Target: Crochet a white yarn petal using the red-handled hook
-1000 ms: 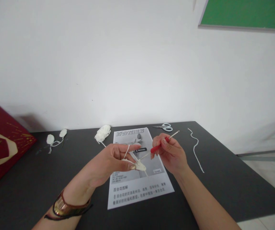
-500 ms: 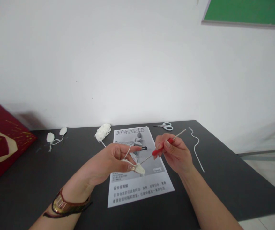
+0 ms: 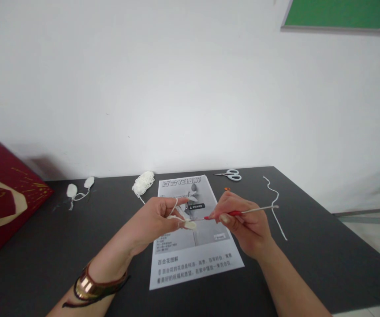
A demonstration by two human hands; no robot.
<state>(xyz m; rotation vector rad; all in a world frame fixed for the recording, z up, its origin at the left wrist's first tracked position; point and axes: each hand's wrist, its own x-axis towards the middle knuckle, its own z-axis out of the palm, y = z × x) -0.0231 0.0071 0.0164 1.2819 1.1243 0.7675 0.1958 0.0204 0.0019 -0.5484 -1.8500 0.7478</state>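
Pinched in my left hand (image 3: 158, 220) is a small white crochet piece (image 3: 190, 225), with yarn looped over the raised index finger. My right hand (image 3: 244, 222) is closed around the red grip of a crochet hook (image 3: 235, 213). The hook lies almost level, its thin metal tip meeting the edge of the crochet piece; the exact stitch is too small to make out. Both hands are above a printed sheet (image 3: 196, 262). From a white yarn ball (image 3: 143, 182) at the back, a strand runs toward my left hand.
On the black table (image 3: 312, 259) lie scissors (image 3: 231, 175), a small orange stitch marker (image 3: 227, 189) and a loose white yarn strand (image 3: 272, 200). Two finished white pieces (image 3: 72, 190) joined by yarn are at the back left. A red gift bag (image 3: 3, 193) stands at the left edge.
The hook has swung from a steep slant to nearly level as my right hand turned and lowered. The crochet piece has tilted flatter. The orange marker has come into view.
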